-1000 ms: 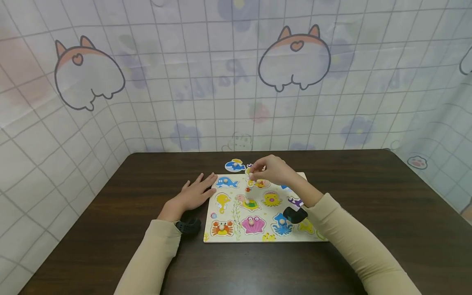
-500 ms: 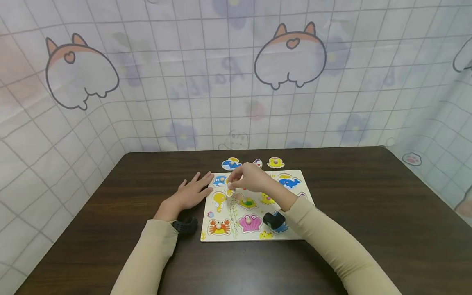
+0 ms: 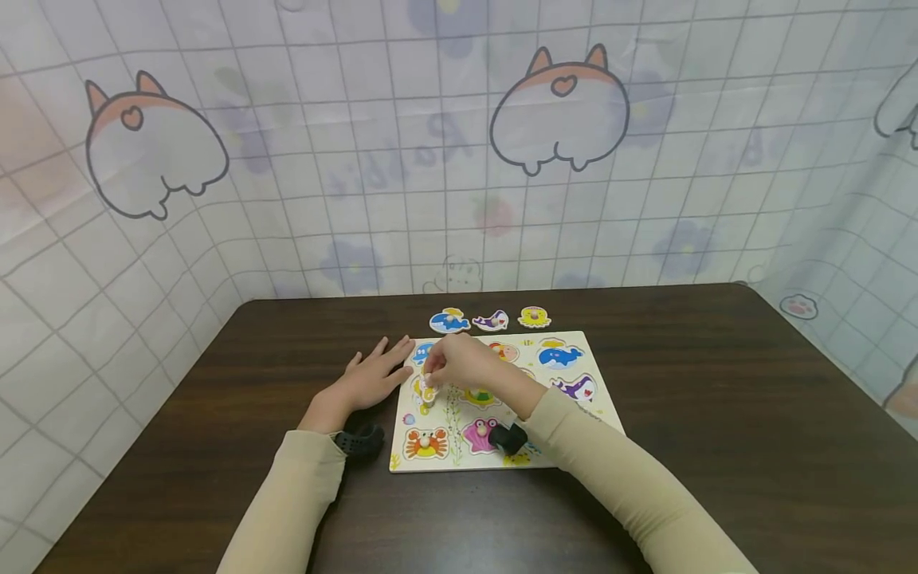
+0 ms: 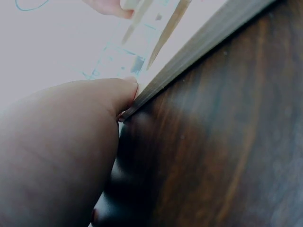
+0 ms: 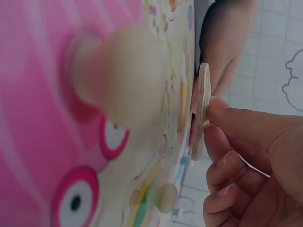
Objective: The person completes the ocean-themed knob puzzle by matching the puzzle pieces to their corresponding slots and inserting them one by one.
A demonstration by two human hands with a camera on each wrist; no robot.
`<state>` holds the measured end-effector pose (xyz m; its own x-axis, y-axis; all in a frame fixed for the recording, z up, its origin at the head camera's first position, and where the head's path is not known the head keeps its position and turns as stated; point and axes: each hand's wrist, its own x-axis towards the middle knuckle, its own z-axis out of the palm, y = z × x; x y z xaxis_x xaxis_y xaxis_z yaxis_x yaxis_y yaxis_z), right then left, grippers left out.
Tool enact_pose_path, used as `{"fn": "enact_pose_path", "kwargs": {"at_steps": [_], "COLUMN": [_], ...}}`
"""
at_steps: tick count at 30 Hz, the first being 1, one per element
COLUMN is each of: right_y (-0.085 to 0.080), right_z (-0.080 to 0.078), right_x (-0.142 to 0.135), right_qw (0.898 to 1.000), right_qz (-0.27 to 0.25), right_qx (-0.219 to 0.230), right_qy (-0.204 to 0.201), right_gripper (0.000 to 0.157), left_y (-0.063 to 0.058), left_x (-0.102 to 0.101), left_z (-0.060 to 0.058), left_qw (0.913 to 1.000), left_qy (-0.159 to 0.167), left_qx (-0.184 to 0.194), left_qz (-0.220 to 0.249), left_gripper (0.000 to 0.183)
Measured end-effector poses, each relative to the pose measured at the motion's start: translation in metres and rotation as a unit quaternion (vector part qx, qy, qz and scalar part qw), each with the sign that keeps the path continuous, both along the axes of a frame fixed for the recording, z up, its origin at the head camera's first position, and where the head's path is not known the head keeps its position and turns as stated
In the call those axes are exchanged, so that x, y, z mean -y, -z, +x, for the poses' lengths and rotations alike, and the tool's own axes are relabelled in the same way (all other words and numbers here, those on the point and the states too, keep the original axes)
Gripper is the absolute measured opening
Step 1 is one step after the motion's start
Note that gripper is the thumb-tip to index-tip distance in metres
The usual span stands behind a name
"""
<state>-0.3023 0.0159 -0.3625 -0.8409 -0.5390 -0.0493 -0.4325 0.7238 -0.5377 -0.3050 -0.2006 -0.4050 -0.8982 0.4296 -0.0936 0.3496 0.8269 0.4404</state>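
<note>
My right hand [image 3: 462, 363] pinches a yellow seahorse puzzle piece [image 3: 429, 393] between thumb and fingers, over the seahorse spot at the left of the pegged puzzle board [image 3: 466, 465]. Seen edge-on in the right wrist view, the wooden piece [image 5: 202, 111] stands above the board's surface, with its knob hidden in the fingertips. My left hand [image 3: 371, 379] lies with fingers spread at the board's upper left edge. In the left wrist view its thumb [image 4: 125, 92] touches that edge. Crab [image 3: 426, 443] and pink shell [image 3: 479, 434] pieces with knobs sit in the board.
Behind the board lie three loose pieces: a blue whale [image 3: 449, 321], a purple whale [image 3: 491, 321] and a yellow octopus [image 3: 534, 317]. Bare whale spots [image 3: 559, 356] show at the board's right. A patterned cloth [image 3: 459, 199] hangs behind the dark table [image 3: 717, 383].
My right hand has carried the seahorse piece left and nearer, from the board's back edge to the seahorse spot. The left hand stays at the board's edge.
</note>
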Motion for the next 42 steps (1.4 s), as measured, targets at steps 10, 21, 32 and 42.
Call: {"fn": "enact_pose_path", "kwargs": {"at_steps": [10,21,32,42], "right_y": [0.003,-0.002,-0.007,-0.009], "right_z": [0.001,0.007,0.01,0.009], "right_x": [0.012,0.015,0.021,0.023], "right_qw": [0.999,0.998,0.996,0.994], "right_qz": [0.027,0.055,0.082,0.105], "right_qx": [0.018,0.001,-0.01,-0.02], "right_qy": [-0.003,-0.011,-0.013,-0.016], "right_gripper": [0.006,0.007,0.006,0.007], "left_y": [-0.001,0.002,0.0,-0.001], "left_x": [0.0,-0.001,0.0,0.0], "left_z": [0.001,0.0,0.001,0.002], "left_qw": [1.0,1.0,1.0,1.0], "left_qy": [0.001,0.001,-0.002,0.0], "left_qx": [-0.003,-0.001,-0.006,-0.006], "left_qz": [0.001,-0.001,0.001,0.002], "left_gripper": [0.063,0.063,0.063,0.062]}}
